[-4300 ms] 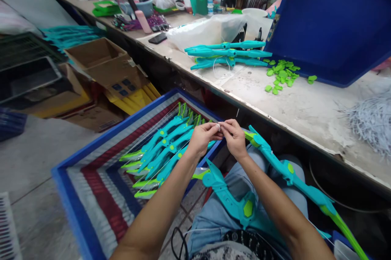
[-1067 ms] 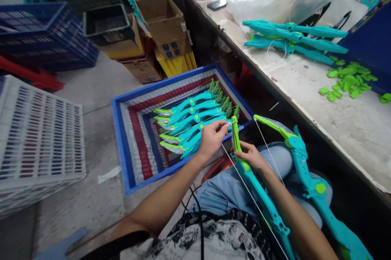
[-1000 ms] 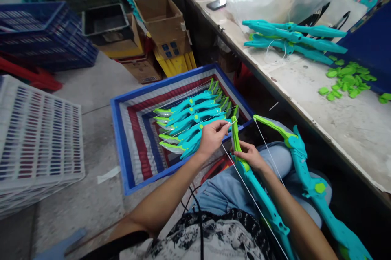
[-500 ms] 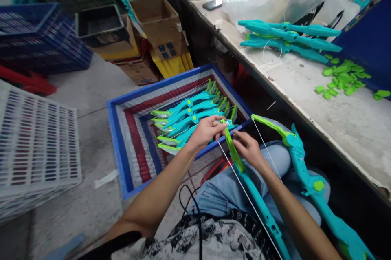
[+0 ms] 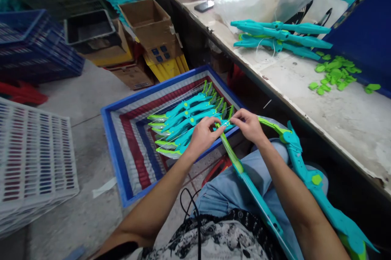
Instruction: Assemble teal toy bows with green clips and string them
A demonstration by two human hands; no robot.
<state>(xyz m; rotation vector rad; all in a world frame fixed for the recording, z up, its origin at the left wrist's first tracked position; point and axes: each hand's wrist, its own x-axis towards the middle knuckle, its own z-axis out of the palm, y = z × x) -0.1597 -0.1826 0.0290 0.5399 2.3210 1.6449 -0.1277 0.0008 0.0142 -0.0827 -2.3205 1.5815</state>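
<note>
**Hands at the tip of the toy bow**

My left hand and right hand meet at the green tip of the toy bow lying across my lap. Each hand pinches the white string between thumb and fingertips, right at that tip. A second bow rests on my right thigh, its green limb just beside my right hand.

Below my hands, on the floor, the blue crate holds a row of strung bows. On the workbench to my right lie more teal bows, near a scatter of green parts.
</note>
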